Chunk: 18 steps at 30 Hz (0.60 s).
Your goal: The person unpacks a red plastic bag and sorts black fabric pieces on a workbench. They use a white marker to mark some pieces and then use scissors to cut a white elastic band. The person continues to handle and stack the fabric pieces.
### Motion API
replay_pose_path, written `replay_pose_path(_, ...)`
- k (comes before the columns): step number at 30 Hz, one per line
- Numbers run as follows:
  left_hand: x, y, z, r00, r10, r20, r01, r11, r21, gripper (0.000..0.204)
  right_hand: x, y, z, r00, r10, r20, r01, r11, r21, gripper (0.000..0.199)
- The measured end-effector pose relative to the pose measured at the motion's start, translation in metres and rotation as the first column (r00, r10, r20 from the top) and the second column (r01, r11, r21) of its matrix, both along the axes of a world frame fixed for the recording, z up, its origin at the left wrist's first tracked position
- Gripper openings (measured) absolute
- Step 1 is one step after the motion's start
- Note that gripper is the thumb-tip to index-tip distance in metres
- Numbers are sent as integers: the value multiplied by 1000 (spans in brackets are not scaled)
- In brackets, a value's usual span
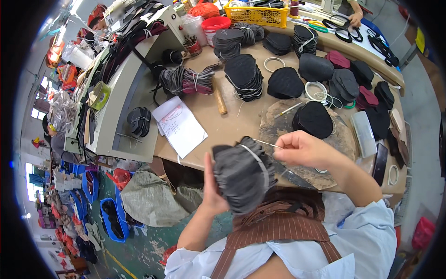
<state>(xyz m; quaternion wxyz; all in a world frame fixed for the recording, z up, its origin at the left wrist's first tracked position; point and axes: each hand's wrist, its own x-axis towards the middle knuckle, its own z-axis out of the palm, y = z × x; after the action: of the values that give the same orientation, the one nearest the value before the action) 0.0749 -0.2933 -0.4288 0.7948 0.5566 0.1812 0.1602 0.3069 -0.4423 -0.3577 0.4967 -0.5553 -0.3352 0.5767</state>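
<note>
A thick bundle of dark grey and black cut pieces [239, 179] hangs over the table's front edge, a white cord round it. My left hand [214, 190] grips the bundle from its left side, thumb up along it. To the right, my right hand [299, 148] pinches the free end of the white cord [264, 142], which runs taut from the bundle's top. Below that hand lies a round, worn wooden board [346, 153]. A stack of black pieces [313, 120] rests on the board, with a thin pen-like stick [288, 110] beside it.
Tied bundles [244, 76] and loose stacks [285, 83] crowd the table's back. An open notebook [180, 128] and a wooden rod [219, 97] lie at left. A red bucket [216, 28] and yellow basket [258, 16] stand behind. At far right, another person's hand [356, 18] touches black straps.
</note>
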Motion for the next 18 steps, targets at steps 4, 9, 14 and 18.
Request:
replay_pose_path(4, 5, -1, 7, 995, -93, 33, -10, 239, 971, 117, -15, -9, 16, 907, 20, 421, -9, 1000, -28, 23)
replay_pose_path(9, 3, -8, 15, 981, -192, 25, 11, 185, 983, 79, -23, -29, -1, 795, 22, 606, -54, 998, 35, 27)
replay_pose_path(14, 0, -19, 36, 986, -146, -84, 91, 44, 995, 48, -39, -38, -15, 859, -56, 509, 54, 998, 18, 27)
replay_pose_path(18, 1, -22, 42, 973, -202, -109, 77, -160, 984, 53, -56, -38, -43, 590, -341, 732, 140, 936, 324, 12)
